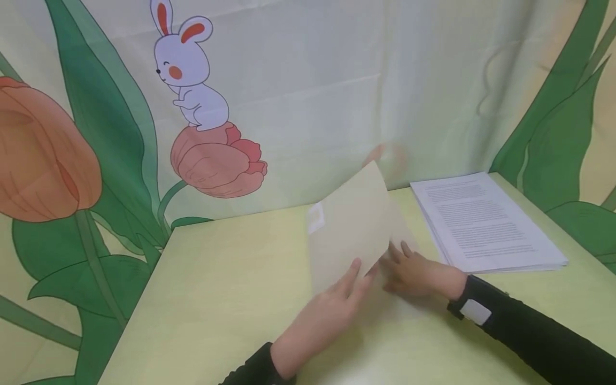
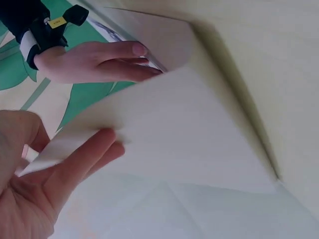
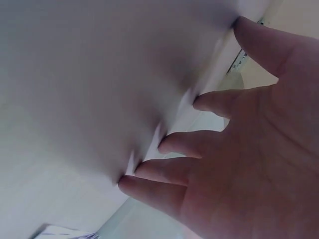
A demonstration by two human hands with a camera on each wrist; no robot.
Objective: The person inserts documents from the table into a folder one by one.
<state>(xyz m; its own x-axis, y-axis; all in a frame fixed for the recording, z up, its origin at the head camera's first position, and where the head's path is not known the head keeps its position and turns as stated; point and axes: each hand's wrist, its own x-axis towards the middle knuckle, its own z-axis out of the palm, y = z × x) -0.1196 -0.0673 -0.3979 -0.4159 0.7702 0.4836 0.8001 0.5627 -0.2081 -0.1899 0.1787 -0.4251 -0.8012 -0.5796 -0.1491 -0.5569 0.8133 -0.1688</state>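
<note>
A cream folder [image 1: 346, 224] with a small white label at its upper left lies on the table, its front cover lifted at the right side. My left hand [image 1: 322, 315] pinches the lower right part of the cover; in the left wrist view fingers [image 2: 94, 154] rest on its outer face. My right hand [image 1: 409, 272] reaches in at the raised edge, its fingertips partly hidden behind the cover in the head view. In the right wrist view the fingers [image 3: 184, 144] are spread and nearly straight, tips pressing on the pale surface.
A stack of printed sheets [image 1: 481, 219] lies to the right, just beyond my right forearm. The pale yellow table [image 1: 231, 283] ends at the back against a curtain [image 1: 313, 107] printed with a rabbit, tulips and leaves. Both sleeves are black.
</note>
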